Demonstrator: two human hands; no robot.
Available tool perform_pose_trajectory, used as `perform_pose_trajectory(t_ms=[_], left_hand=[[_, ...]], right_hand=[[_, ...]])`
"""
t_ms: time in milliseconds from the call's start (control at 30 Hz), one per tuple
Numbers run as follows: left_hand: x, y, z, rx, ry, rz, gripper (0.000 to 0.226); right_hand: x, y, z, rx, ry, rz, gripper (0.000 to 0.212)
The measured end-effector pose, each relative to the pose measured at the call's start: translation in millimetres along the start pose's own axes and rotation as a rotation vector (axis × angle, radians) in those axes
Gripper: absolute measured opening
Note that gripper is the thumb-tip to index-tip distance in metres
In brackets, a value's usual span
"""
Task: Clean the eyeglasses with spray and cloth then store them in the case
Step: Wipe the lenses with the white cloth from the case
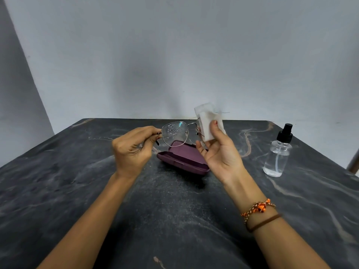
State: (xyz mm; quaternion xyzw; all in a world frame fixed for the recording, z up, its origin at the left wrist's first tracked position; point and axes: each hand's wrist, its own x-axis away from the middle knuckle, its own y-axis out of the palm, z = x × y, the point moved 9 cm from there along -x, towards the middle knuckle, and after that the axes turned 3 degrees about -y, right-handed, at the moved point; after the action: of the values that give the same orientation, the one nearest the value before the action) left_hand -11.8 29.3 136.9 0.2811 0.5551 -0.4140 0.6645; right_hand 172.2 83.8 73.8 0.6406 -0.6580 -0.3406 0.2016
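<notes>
Thin metal-framed eyeglasses (174, 133) are held up above the table, their left lens speckled with spray droplets. My left hand (132, 150) pinches them at the left hinge and temple. My right hand (219, 150) holds a folded white cloth (207, 123) between thumb and fingers, pressed over the right lens, which it mostly hides. Below the glasses a purple case (182, 158) lies open on the table. A clear spray bottle (277, 154) with a black pump top stands upright to the right, apart from both hands.
The dark marble table (77, 191) ends at a plain grey wall behind. Its right edge runs close past the bottle. Two bracelets circle my right wrist.
</notes>
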Motion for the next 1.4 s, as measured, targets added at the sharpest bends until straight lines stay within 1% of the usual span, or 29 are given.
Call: perform_pose_trajectory(t_ms=[133,233,267,300,400,467,533,633,833,867,1000,1100,1233,1400], left_hand=[[1.5,2.8,2.6,0.010,-0.001,-0.011,0.011],[1.3,2.4,0.1,0.002,-0.020,-0.012,0.012],[1.1,1.9,-0.4,0.002,-0.023,-0.011,0.011],[0.8,1.5,0.1,0.001,-0.022,-0.010,0.011],[0.3,2.0,2.1,-0.006,-0.007,-0.023,0.010],[1.0,2.9,1.5,-0.017,0.000,-0.031,0.011],[1.9,2.3,0.5,-0.028,-0.004,-0.020,0.012],[2.0,1.4,-0.1,-0.019,-0.011,-0.001,0.013],[1.7,1.7,2.7,-0.015,0.005,-0.011,0.009],[0.9,0.7,1.8,-0.010,-0.002,-0.004,0.009],[2.1,2.0,0.5,-0.006,-0.010,-0.007,0.011],[5.5,7.8,3.7,0.004,0.005,-0.033,0.014],[7.4,10.4,6.1,0.010,0.006,-0.043,0.013],[2.9,3.0,1.1,0.015,-0.025,0.008,0.013]], right_hand=[[-0.7,-3.8,-3.6,0.136,-0.044,0.027,0.010],[0.3,-7.3,-5.6,0.189,-0.061,0.051,0.007],[0.9,-7.7,-5.0,0.167,-0.051,0.052,0.003],[1.5,-8.1,-3.4,0.113,-0.030,0.060,0.005],[2.3,-8.2,1.4,-0.068,0.036,0.082,0.016],[1.9,-6.4,1.5,-0.102,0.041,0.060,0.019],[1.4,-4.2,1.3,-0.067,0.028,0.038,0.016],[0.6,-5.0,2.7,0.022,-0.003,0.038,0.005],[0.5,-10.7,-7.2,0.179,-0.099,0.076,0.003],[1.3,-10.9,-7.7,0.169,-0.101,0.083,0.001],[2.3,-9.8,2.6,-0.024,-0.011,0.100,0.011],[2.1,-9.4,1.9,-0.092,-0.008,0.116,0.007],[1.7,-11.4,-1.5,-0.018,-0.043,0.121,0.003],[0.4,-13.8,-2.6,0.123,-0.063,0.133,0.006]])
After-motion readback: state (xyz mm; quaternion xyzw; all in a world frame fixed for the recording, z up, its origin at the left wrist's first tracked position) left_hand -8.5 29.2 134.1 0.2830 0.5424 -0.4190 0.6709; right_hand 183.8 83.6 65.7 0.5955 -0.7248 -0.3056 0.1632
